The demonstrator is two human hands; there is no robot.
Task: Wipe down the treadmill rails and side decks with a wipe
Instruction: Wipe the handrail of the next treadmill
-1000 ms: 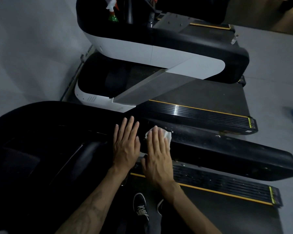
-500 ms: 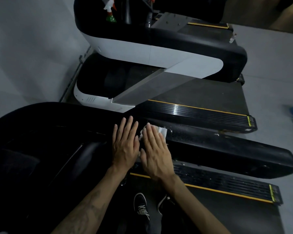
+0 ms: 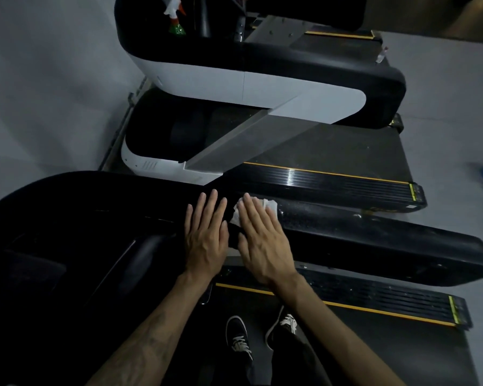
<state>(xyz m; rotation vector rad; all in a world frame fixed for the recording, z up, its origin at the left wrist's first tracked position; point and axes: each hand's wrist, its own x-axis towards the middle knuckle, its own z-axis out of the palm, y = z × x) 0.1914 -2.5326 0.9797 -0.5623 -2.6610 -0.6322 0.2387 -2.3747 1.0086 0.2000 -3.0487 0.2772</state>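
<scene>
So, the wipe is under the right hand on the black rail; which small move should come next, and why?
Probably slide the right hand, flat on the wipe, rightward along the black rail. That stretch shows pale specks, and the left hand rests flat beside it as support.

Two hands, the left hand (image 3: 205, 238) and the right hand (image 3: 262, 240), are seen. One white wipe (image 3: 268, 204) is counted under the right. Two treadmills are counted: one treadmill (image 3: 374, 246) beneath the hands, a second treadmill (image 3: 262, 87) beyond them. Two shoes (image 3: 237, 335) are seen below.
</scene>
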